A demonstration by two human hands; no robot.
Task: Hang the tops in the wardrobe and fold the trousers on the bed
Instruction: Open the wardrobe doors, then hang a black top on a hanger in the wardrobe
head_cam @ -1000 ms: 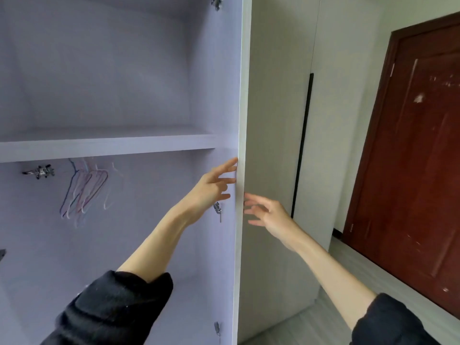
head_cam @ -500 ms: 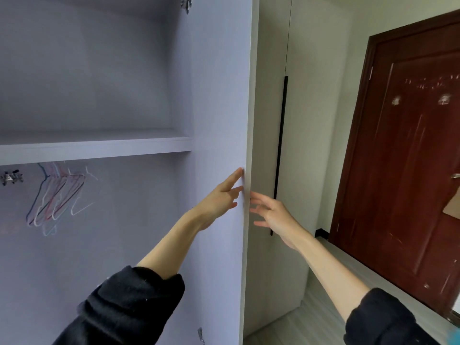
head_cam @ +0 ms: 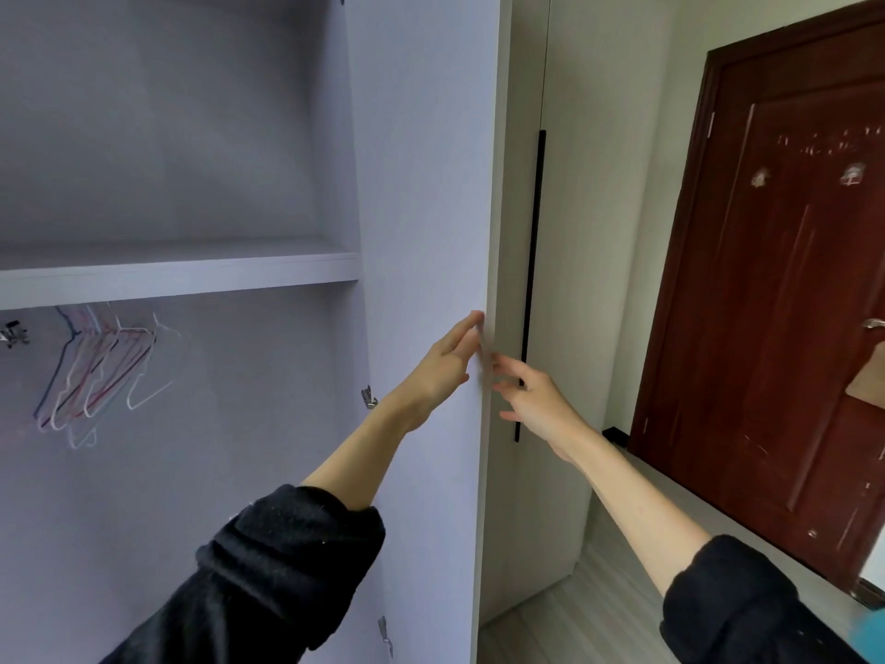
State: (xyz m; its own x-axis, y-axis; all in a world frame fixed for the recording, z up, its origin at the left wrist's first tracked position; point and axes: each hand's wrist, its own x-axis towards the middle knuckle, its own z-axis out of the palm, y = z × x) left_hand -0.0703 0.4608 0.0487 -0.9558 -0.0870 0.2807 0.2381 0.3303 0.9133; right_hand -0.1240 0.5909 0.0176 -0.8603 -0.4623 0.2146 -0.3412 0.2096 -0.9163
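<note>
1. Lilac board fills the view: the wardrobe (head_cam: 167, 136) stands open, its door (head_cam: 426, 208) swung out edge-on between the two hands.
2. Left hand (head_cam: 443, 366) lies flat on the door's inner face, fingers straight, tips at the front edge, gripping nothing.
3. Right hand (head_cam: 538, 404) reaches in from the outer side, fingers spread and loose, tips at or just beside that same edge. Whether they touch it, I cannot tell.
4. Step in hand, as I read it: opening the door wide, ahead of any hanging.
5. Hangers (head_cam: 103, 371) wait bare under the shelf (head_cam: 182, 275), well to the left.
6. No tops or trousers in view, nor the bed; where they lie cannot be said.
7. Next move calls for letting go of the door, fetching a top, and taking down a hanger.
</note>
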